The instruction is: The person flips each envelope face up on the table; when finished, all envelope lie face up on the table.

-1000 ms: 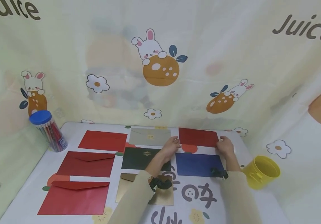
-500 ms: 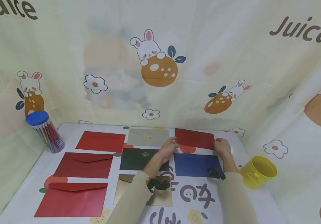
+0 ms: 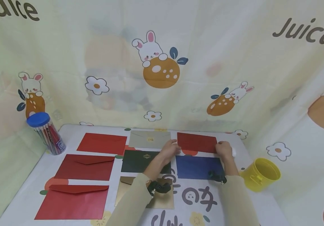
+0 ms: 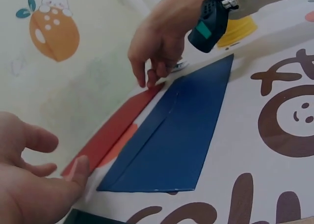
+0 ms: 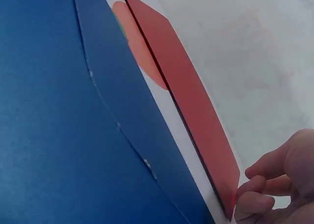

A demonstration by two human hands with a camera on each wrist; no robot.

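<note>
A dark red envelope point(image 3: 197, 142) lies at the back right of the table, between my two hands. My left hand point(image 3: 169, 151) is at its left end; in the left wrist view the thumb point(image 4: 79, 171) meets that end while the other fingers are loosely bent and apart. At the opposite end, my right hand point(image 3: 225, 153) has its fingertips point(image 5: 252, 202) against the short edge, beside the corner, with no finger seen over the paper. A blue envelope point(image 3: 197, 166) lies just in front, flat on the cloth. The grey envelope point(image 3: 139, 138) and dark green envelope point(image 3: 133, 161) lie left of my left hand.
Three red envelopes form a column at left, the nearest red envelope point(image 3: 74, 204) being largest. A beige envelope point(image 3: 166, 201) is partly under my left forearm. A blue-lidded jar of pencils point(image 3: 47, 133) stands back left; a yellow cup point(image 3: 260, 175) stands right.
The dark red envelope tilted slightly, its right end coming nearer, then its left end came nearer too, leaving it straighter. Both hands stayed at its ends; the view shifted slightly.
</note>
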